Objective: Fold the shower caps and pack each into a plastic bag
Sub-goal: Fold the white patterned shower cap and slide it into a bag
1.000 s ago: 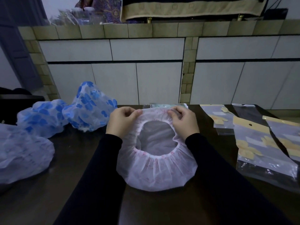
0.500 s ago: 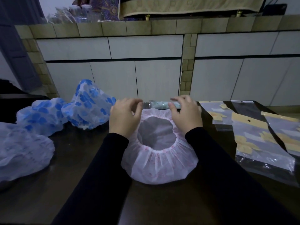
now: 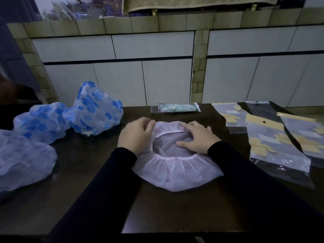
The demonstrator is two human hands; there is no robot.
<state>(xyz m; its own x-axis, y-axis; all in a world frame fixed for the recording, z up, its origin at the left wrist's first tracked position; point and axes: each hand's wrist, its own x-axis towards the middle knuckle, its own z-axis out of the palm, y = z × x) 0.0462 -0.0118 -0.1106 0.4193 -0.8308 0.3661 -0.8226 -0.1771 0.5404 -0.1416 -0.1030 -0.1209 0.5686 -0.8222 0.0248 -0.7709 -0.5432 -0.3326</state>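
Pink-trimmed shower cap [image 3: 175, 172] lies opening-up on the tabletop [image 3: 87, 199], and both hands have dropped from lifting its far rim. Left hand [image 3: 135, 135] pinches the elastic; right hand [image 3: 197, 139] now presses flat beside it, flattening for the first fold. Plastic bags [image 3: 278, 146] wait further right, still unfilled.

A dark brown table [image 3: 87, 199] is seen filling the foreground under dim, bluish light. Behind it, a counter front [image 3: 157, 67] faced with large pale tiles is split by a column of small olive tiles [image 3: 199, 71]. Along the top, an olive-tiled ledge [image 3: 175, 21] is shown, with patterned fabric [image 3: 192, 4] draped above.
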